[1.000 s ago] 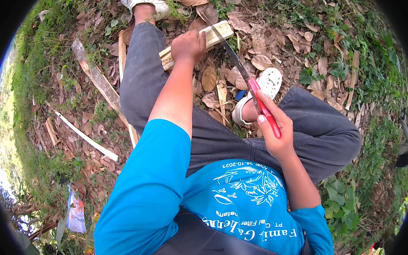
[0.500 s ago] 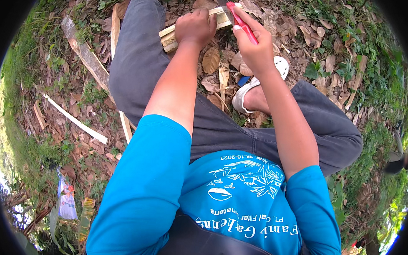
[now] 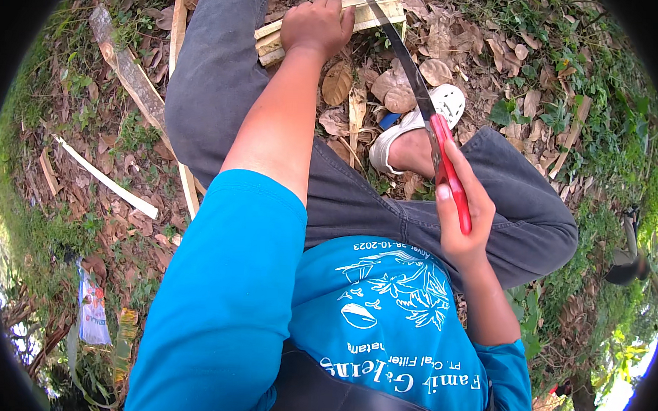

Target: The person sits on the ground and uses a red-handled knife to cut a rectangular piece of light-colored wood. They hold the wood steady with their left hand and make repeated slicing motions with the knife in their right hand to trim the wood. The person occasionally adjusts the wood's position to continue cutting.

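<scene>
My left hand point(image 3: 316, 29) is closed over the pale wooden strips point(image 3: 378, 11) and presses them down near the top of the picture, beside my left knee. Their cut ends stick out on both sides of the hand. In my right hand point(image 3: 469, 230) is the red handle of a pruning saw point(image 3: 414, 75), held close to my right thigh. Its long, dark, curved blade runs up and leftward to the strips, lying across them just right of my left hand. The blade's tip passes out of the picture's upper edge.
My right foot in a white clog point(image 3: 447, 104) rests below the strips, close to the blade. Dry leaves cover the ground. A rough log point(image 3: 126, 68), a long pale strip point(image 3: 106, 177) and a plastic bag point(image 3: 93, 309) lie to the left. Another wood piece point(image 3: 573, 135) is at right.
My right hand has drawn the saw back toward my body, down and to the right, so much more of the blade shows. My left hand stays on the wooden strips.
</scene>
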Demonstrator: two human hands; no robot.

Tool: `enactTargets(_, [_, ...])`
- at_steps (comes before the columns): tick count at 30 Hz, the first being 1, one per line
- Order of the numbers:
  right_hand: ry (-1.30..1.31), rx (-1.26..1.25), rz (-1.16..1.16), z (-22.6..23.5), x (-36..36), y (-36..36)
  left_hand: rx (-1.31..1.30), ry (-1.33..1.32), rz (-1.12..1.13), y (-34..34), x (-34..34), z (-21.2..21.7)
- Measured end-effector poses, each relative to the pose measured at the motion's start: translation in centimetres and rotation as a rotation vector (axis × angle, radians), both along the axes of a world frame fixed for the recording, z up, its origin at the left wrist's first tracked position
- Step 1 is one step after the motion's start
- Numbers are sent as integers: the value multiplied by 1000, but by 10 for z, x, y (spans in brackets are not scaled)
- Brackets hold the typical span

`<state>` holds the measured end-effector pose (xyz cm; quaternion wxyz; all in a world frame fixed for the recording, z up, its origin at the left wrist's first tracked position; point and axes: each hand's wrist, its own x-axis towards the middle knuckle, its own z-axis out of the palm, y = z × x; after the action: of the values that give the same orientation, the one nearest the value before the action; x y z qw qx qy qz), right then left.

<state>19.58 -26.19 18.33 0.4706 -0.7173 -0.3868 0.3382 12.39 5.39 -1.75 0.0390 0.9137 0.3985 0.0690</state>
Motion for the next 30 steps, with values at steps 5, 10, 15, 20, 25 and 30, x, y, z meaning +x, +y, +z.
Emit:
enactTargets(5, [158, 170, -88, -90, 33, 135, -15, -5, -2, 7, 9, -1])
enactTargets(10, [273, 90, -93, -92, 31, 147, -40, 40, 12, 17, 6, 1])
enactTargets(15, [13, 37, 0, -30, 20, 49, -18, 9, 8, 19, 4, -7])
enactTargets(20, [106, -137, -8, 33, 14, 1, -40, 18, 21, 15, 5, -2])
enactTargets(25, [128, 100, -48, -67, 34, 120, 42, -93, -10, 8, 2, -17])
enactTargets(30, [323, 102, -132, -95, 42, 188, 15, -37, 3, 13, 7, -5])
